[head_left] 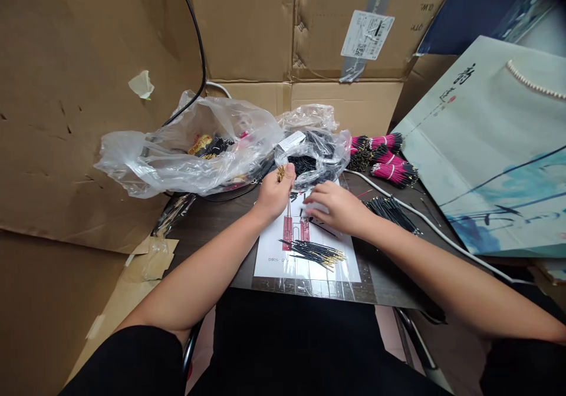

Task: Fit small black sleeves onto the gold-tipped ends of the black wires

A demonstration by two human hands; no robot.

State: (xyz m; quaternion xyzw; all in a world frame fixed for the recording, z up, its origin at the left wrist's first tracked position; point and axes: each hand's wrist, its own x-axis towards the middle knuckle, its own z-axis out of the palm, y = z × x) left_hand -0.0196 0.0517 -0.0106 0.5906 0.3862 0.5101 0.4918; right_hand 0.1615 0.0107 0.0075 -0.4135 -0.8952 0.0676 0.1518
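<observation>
- Head view: the left hand (276, 195) is curling its fingers together, clamped on a small cluster of gold-coloured terminals (280, 174), and the tight pinch is keeping the little pieces bunched.
- The right hand (338, 207) is lying open, fingers apart, above a printed sheet (269, 263) in a clear plastic sleeve, gripping nothing visible.
- A loose bundle of thin black wires (313, 253) with gold-coloured ends is lying on that sheet, just below both hands.
- Crinkled polythene bags (190, 154) are slumping behind them on the dark counter (212, 225), near glossy pink-sleeved wire bunches (384, 157).
</observation>
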